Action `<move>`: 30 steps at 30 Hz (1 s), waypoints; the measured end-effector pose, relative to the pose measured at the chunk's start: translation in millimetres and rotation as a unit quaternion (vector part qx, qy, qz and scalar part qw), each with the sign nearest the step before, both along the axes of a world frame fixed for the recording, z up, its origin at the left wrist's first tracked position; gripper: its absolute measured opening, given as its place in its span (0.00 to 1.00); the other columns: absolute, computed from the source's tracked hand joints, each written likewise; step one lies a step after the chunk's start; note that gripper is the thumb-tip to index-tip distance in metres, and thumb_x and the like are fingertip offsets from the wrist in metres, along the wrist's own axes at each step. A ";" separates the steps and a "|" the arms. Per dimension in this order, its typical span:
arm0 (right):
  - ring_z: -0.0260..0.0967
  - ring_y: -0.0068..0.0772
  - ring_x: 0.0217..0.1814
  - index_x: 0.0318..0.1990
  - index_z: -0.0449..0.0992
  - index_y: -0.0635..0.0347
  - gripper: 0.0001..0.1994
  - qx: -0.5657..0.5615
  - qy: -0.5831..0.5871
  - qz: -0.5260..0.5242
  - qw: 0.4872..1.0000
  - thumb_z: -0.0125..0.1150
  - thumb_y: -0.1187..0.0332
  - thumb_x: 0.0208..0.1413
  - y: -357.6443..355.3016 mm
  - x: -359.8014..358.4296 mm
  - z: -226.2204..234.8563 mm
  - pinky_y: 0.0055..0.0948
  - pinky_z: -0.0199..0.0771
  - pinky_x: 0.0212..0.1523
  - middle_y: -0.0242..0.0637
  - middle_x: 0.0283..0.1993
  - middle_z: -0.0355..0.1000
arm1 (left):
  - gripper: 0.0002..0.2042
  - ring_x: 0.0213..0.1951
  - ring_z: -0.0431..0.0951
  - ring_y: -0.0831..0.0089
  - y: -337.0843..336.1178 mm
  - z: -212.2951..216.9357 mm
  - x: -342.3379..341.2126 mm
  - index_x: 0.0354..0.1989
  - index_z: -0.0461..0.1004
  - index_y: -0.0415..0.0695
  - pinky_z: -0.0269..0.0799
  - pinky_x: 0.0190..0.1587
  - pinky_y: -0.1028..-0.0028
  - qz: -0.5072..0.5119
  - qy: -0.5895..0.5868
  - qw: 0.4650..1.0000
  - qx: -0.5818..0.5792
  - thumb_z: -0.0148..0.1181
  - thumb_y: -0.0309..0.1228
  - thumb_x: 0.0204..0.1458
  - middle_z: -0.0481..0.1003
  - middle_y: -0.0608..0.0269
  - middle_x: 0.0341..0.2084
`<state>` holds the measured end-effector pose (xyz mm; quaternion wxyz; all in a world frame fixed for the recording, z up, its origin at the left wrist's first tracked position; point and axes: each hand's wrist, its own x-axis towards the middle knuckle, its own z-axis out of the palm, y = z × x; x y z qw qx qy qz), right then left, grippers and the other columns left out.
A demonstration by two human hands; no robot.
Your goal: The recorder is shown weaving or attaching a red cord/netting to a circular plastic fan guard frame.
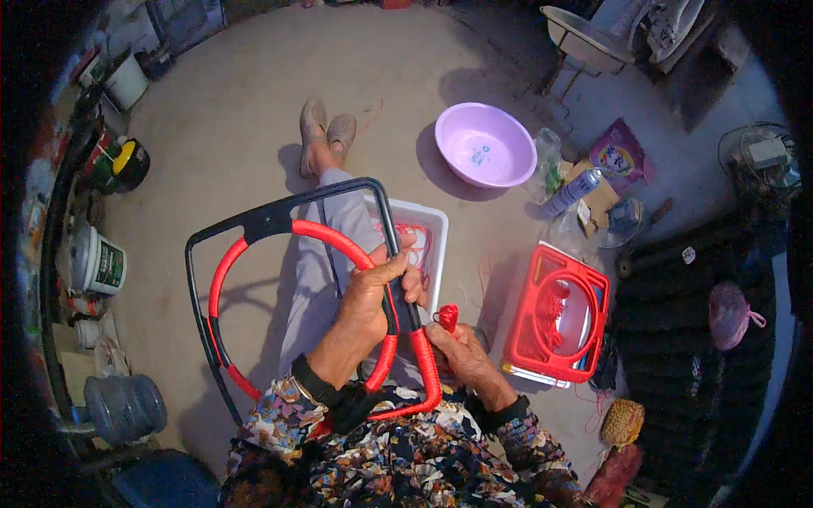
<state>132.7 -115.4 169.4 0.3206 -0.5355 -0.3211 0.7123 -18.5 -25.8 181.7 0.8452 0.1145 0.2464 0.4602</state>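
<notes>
A black squarish frame (269, 222) with a ring inside it rests over my lap, tilted. Red cord is wound tightly around parts of the ring and around its lower right corner (426, 364). My left hand (362, 306) is closed around the frame's right side, where the ring meets the bar. Just right of that bar, my right hand (466, 357) pinches a small bundle of red cord (448, 317) close to the wound stretch. Beyond my hands stands a white tub (440, 233) with loose red cord in it, partly hidden by the frame.
To the right, a red frame with a ring (518, 339) lies on a container. A purple basin (487, 152) sits on the floor ahead, near a spray can (572, 193). Buckets (108, 264) and a water jug (127, 408) line the left. My outstretched legs (315, 296) extend forward.
</notes>
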 end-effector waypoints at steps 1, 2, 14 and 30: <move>0.50 0.14 0.14 0.31 0.71 0.58 0.14 -0.001 0.007 -0.027 1.000 0.50 0.57 0.58 -1.8 2.5 -7.1 0.18 0.47 0.15 0.22 0.18 0.59 | 0.14 0.19 0.64 0.72 1.5 0.8 -1.5 0.50 0.64 0.44 0.65 0.28 0.68 0.001 0.006 1.000 0.006 0.49 0.30 0.56 0.63 0.65 0.16; 0.50 0.14 0.14 0.31 0.71 0.58 0.14 -0.003 0.014 -0.055 0.998 0.49 0.57 0.59 -5.3 5.1 -16.8 0.18 0.47 0.15 0.22 0.18 0.58 | 0.14 0.19 0.64 0.73 1.8 0.1 -2.8 0.51 0.64 0.45 0.65 0.28 0.68 0.001 0.012 1.000 0.011 0.49 0.31 0.56 0.62 0.65 0.16; 0.50 0.13 0.15 0.42 0.71 0.61 0.14 0.105 0.029 -0.016 0.994 0.55 0.59 0.56 7.0 11.9 3.5 0.17 0.47 0.15 0.21 0.18 0.58 | 0.15 0.20 0.63 0.73 2.0 -5.3 -7.2 0.51 0.64 0.49 0.62 0.27 0.69 0.000 -0.009 1.000 0.014 0.51 0.32 0.55 0.61 0.66 0.16; 0.51 0.13 0.17 0.32 0.70 0.60 0.11 0.083 0.029 0.014 0.996 0.58 0.61 0.54 6.0 19.0 0.9 0.18 0.49 0.17 0.21 0.19 0.58 | 0.14 0.20 0.65 0.72 0.7 -0.2 -6.8 0.50 0.65 0.48 0.64 0.26 0.68 -0.020 -0.033 0.999 0.010 0.52 0.33 0.55 0.63 0.65 0.16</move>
